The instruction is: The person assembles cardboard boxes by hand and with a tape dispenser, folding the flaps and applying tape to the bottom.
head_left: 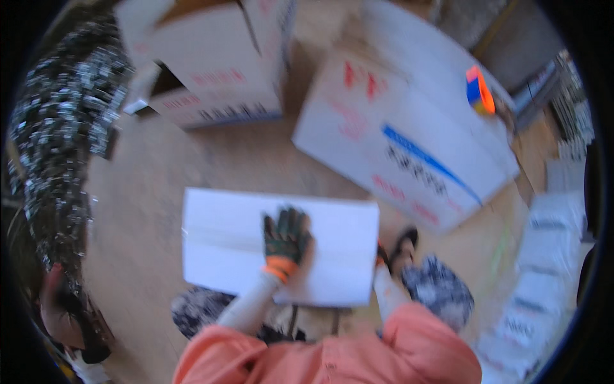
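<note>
Gloved left hand flat on white sheet

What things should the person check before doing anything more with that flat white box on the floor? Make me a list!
1. Left hand flat on the white box: ok, the gloved palm rests on top.
2. Right hand has hold of the box's right edge: cannot tell, it is mostly hidden there.
3. Box lies flat on the floor: ok.
4. Room on the left side of the box: ok, bare floor shows.
5. Room on the right side: not ok, the big printed carton sits close to that corner.
6. Foot in a sandal clear of the box: not ok, it is right beside the edge.
</note>
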Action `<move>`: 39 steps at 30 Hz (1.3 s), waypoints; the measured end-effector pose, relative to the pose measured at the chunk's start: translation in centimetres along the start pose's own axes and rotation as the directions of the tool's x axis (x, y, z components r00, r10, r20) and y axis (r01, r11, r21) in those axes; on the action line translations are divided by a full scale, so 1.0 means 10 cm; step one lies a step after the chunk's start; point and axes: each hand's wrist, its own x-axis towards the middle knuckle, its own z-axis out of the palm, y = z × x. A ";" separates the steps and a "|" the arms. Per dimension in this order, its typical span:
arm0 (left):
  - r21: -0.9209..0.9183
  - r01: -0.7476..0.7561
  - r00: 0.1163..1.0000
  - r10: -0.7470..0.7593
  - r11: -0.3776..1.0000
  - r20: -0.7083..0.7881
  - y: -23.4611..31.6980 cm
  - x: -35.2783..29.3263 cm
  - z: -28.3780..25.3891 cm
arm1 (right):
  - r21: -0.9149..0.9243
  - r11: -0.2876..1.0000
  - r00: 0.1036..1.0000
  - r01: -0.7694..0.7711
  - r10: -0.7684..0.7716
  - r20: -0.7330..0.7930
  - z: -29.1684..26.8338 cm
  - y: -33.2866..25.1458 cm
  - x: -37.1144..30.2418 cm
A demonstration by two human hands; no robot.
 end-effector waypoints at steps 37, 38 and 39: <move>-0.385 -0.596 0.747 0.310 0.704 -0.588 -0.46 2.54 -3.65 | 0.353 0.525 0.502 0.775 -0.170 -0.848 -3.94 -1.02 -0.33; -0.151 -0.414 0.874 0.345 0.898 -0.343 -0.40 2.75 -3.02 | 0.585 0.421 0.668 0.693 -0.069 -0.741 -3.66 -0.71 -0.22; -0.629 -0.424 0.905 0.326 0.651 -0.273 0.15 2.70 -2.63 | 0.684 0.465 0.766 0.562 0.020 -0.643 -3.41 -0.42 -0.18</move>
